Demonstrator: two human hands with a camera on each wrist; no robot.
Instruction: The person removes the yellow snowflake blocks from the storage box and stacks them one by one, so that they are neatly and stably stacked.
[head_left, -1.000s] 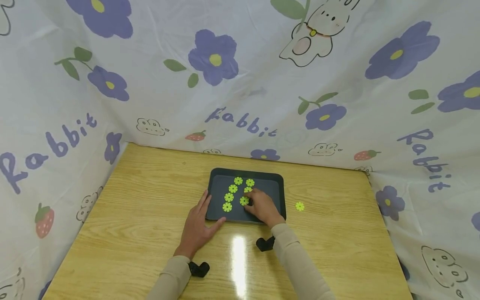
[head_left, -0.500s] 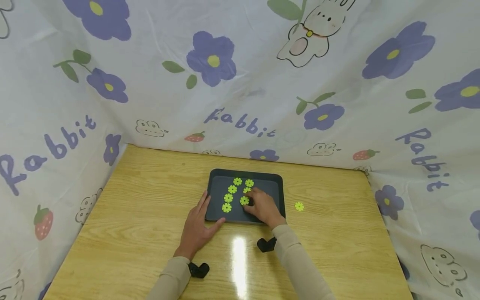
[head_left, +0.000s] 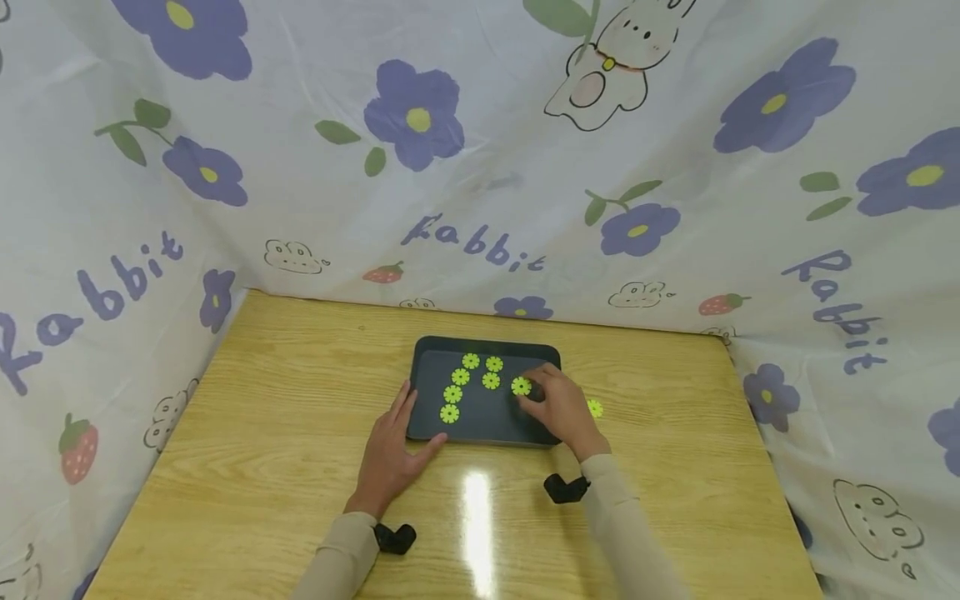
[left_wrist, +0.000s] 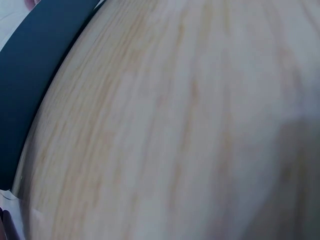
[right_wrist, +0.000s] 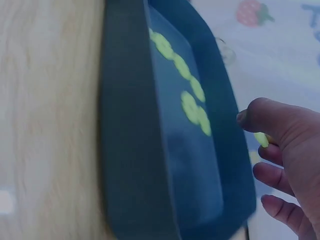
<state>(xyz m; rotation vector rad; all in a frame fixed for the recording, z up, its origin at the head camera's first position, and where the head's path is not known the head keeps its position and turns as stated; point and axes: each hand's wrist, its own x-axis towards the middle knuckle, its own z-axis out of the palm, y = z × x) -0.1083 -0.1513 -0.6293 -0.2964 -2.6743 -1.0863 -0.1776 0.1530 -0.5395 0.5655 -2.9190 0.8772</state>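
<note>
I see the right grip (head_left: 564, 408) pinching a green disc (head_left: 520, 387) above the tray (head_left: 487, 423), right of the two-disc column (head_left: 491, 377). The left grip (head_left: 390, 454), fingers spread, touches the tray's left side.

Wood-grain table (head_left: 247, 450), glare streak (head_left: 477, 533); white rabbit-print backdrop (head_left: 510, 133) behind, apparently cloth, purple flowers (head_left: 415, 115).

White glare on tabletop (head_left: 525, 533), blurred wrist views, soft shadows

Beneath the hands (head_left: 392, 454) (head_left: 566, 410), glossy wood-grained desk (head_left: 315, 358); between them, smooth, matt tray (head_left: 483, 421) with smooth, plastic-looking discs (head_left: 461, 377); beyond them, creased cloth (head_left: 487, 142).
</note>
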